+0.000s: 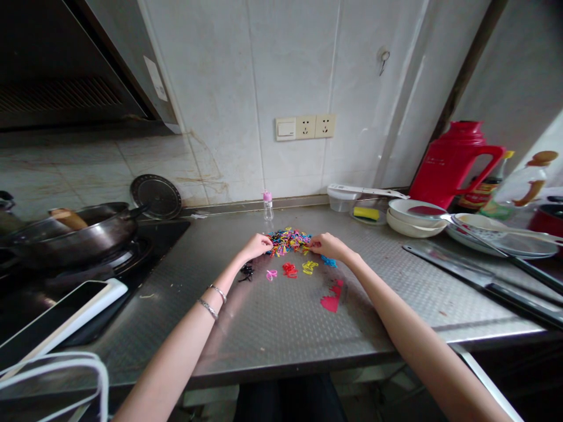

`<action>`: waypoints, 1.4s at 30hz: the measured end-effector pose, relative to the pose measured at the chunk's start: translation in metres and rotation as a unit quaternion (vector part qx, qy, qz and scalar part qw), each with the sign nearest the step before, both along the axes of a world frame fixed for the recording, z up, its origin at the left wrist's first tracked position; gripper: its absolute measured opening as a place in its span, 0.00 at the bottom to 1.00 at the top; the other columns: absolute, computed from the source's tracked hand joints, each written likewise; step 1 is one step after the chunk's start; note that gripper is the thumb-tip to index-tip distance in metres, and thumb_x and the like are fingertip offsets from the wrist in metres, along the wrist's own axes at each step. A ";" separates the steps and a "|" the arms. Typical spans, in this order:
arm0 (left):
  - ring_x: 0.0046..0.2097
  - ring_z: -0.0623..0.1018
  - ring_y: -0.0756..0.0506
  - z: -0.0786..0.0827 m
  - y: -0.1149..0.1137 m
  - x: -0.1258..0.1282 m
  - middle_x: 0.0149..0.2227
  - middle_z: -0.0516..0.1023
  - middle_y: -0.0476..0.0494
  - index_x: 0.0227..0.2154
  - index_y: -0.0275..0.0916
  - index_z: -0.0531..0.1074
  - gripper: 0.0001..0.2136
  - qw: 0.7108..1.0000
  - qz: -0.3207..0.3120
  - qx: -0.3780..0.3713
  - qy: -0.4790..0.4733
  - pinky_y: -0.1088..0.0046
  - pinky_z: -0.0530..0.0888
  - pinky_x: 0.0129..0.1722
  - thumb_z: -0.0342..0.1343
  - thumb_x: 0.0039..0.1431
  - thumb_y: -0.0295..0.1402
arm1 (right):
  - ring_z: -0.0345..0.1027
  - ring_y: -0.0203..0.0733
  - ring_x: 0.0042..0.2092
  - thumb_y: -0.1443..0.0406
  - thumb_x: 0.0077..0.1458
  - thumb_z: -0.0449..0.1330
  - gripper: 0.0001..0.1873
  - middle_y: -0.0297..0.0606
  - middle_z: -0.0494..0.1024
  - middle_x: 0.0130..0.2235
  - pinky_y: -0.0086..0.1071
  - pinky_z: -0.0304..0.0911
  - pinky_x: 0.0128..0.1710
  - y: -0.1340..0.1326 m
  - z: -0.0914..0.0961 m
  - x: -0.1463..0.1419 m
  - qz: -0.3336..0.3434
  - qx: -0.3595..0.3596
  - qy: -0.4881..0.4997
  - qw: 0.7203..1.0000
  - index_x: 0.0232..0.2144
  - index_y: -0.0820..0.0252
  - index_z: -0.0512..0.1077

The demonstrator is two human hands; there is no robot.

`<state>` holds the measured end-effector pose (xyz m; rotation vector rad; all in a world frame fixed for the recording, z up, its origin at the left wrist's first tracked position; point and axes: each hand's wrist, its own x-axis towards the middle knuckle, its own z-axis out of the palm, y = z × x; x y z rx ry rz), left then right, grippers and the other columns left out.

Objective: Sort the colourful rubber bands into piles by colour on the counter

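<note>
Red, yellow, blue and black, small bands mix in one heap (pixel 288 239) at the middle of the counter (pixel 246 337) in the head view. The left hand (pixel 256 245) bends its fingers in at the heap's left edge, the right hand (pixel 328 245) at its right. I cannot tell whether either set of fingertips is closed, or has a band between them. Bands this thin probably tangle, so a light pinch on one loop, drawn out sideways, should serve better than a scoop. Wrists are best held high (black bands (pixel 247 271), pink bands (pixel 271 274), red bands (pixel 290 270), yellow bands (pixel 309 268) and blue bands (pixel 329 261) lie close by, easily brushed).

Underneath, the surface is patterned metal, with a ragged red patch (pixel 333 296) on it. Behind the heap stands a pink-capped bottle (pixel 268 207), near a tiled wall (pixel 220 88) with sockets (pixel 315 126). Leftward sits a pan (pixel 83 237); rightward, a knife (pixel 448 265) and a red thermos (pixel 446 170).
</note>
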<state>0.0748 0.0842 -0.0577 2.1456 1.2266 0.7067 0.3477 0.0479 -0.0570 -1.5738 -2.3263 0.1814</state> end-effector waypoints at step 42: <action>0.20 0.62 0.55 -0.003 -0.025 0.049 0.17 0.68 0.49 0.26 0.30 0.75 0.19 0.984 -0.031 -0.084 -0.155 0.78 0.57 0.20 0.57 0.43 0.46 | 0.65 0.34 0.30 0.61 0.50 0.53 0.12 0.38 0.76 0.31 0.25 0.58 0.31 -0.015 0.009 -0.039 0.065 0.101 0.193 0.974 0.31 0.61 0.74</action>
